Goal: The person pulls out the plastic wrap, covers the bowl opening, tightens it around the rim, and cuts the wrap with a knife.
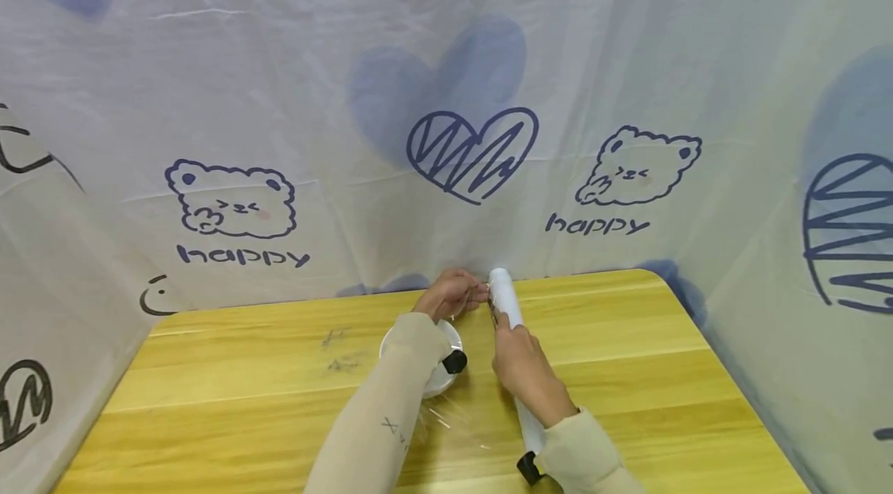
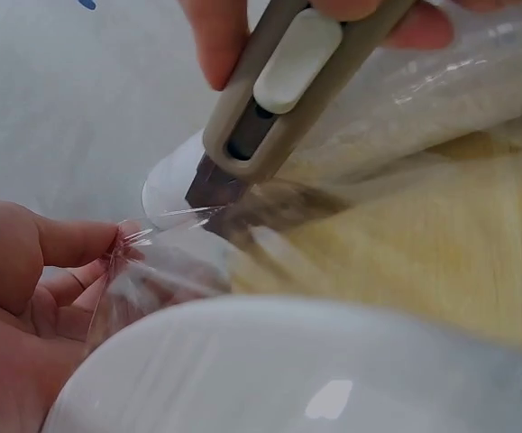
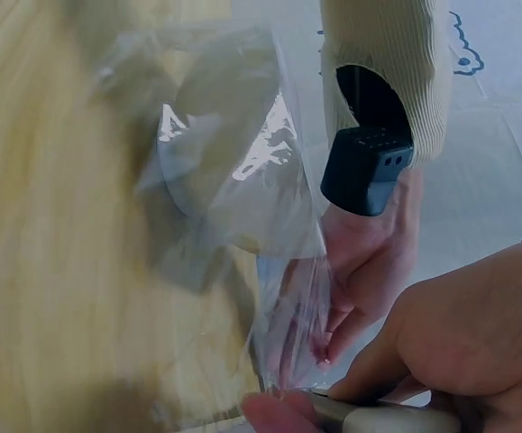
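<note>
My left hand point(image 1: 453, 294) pinches a gathered edge of clear plastic wrap point(image 2: 175, 266) between thumb and finger near the table's far edge. A grey utility knife point(image 2: 229, 117) with a white slider is gripped in my right hand point(image 1: 526, 370), its blade against the stretched film. The long white roll of wrap point(image 1: 507, 298) lies beneath the right hand, pointing away from me. Under my left forearm stands a white bowl point(image 1: 453, 336), partly hidden by the sleeve. In the right wrist view, film covers the bowl point(image 3: 215, 153).
The yellow wood-grain table point(image 1: 230, 401) ends at a pale curtain point(image 1: 335, 52) with hearts and bear drawings, which also hangs along both sides. Loose film glints on the tabletop in front of the bowl. A black camera point(image 1: 455, 361) sits on the left wrist.
</note>
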